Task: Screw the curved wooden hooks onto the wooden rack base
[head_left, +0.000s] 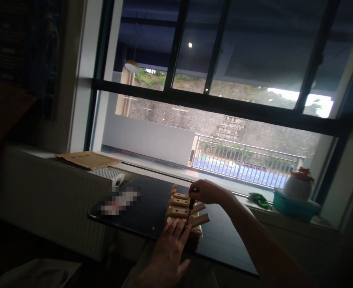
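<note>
A row of light wooden pieces (178, 202) with dark holes stands on the dark table (146, 192). Two flat wooden strips (199, 219) stick out to its right. My right hand (208, 192) is closed around the top of a screwdriver (191, 205), which is held upright, its tip down at the nearest wooden piece. My left hand (172, 246) lies over the near end of the wooden row, fingers stretched out and resting on it, thumb apart. Those fingers hide part of the nearest piece and cover the spot beside the screwdriver tip.
A blurred-out item (119, 203) lies on the table's left side. Along the window sill are a brown envelope (89, 159), a white slotted box (107, 175), a green cloth (259, 201), and a teal container (296, 205) with a red-topped jug (299, 185). A radiator (56, 200) stands at left.
</note>
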The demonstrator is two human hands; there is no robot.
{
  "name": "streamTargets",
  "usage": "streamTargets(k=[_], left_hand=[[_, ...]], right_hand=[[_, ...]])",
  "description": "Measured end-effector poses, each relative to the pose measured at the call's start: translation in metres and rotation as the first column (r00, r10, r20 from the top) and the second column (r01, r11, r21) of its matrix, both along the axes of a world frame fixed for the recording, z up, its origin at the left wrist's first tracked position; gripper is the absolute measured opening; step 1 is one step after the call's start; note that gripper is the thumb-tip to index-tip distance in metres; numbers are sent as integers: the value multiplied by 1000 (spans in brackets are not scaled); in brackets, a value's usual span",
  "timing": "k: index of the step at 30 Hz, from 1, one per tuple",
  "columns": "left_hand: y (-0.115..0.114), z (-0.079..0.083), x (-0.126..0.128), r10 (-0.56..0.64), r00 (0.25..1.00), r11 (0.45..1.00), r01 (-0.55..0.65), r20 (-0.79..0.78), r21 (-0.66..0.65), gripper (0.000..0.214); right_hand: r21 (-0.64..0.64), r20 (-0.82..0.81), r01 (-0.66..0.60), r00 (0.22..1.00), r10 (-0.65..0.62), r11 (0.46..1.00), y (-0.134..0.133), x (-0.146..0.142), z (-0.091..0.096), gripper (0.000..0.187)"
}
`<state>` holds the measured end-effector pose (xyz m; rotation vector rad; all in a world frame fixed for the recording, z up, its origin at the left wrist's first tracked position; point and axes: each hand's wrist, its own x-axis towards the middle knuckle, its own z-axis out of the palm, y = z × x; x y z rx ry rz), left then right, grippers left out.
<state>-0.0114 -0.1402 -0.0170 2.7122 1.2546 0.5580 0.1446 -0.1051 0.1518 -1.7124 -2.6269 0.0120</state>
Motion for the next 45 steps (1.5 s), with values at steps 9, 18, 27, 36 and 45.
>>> streamTargets(k=[9, 18, 27, 36, 45], left_hand=[[0, -5, 1, 1, 1000, 1000, -1, 5, 12, 79], [2, -5, 0, -11, 1000, 1000, 11, 10, 7, 80], [-3, 2, 0, -1, 1000, 1000, 1, 3, -22, 79], [0, -3, -1, -13, 1000, 1000, 13, 18, 0, 80], [-2, -1, 0, -11, 1000, 1000, 11, 18, 9, 79]], right_hand=[[32, 38, 80, 996, -82, 996, 5, -2, -12, 27], [6, 18, 24, 1000, -24, 1000, -6, -2, 5, 25], [27, 34, 36, 999, -37, 999, 0, -5, -7, 25], [44, 20, 16, 1000, -17, 999, -7, -6, 4, 26], [9, 29, -3, 1000, 3, 1000, -3, -9, -3, 25]])
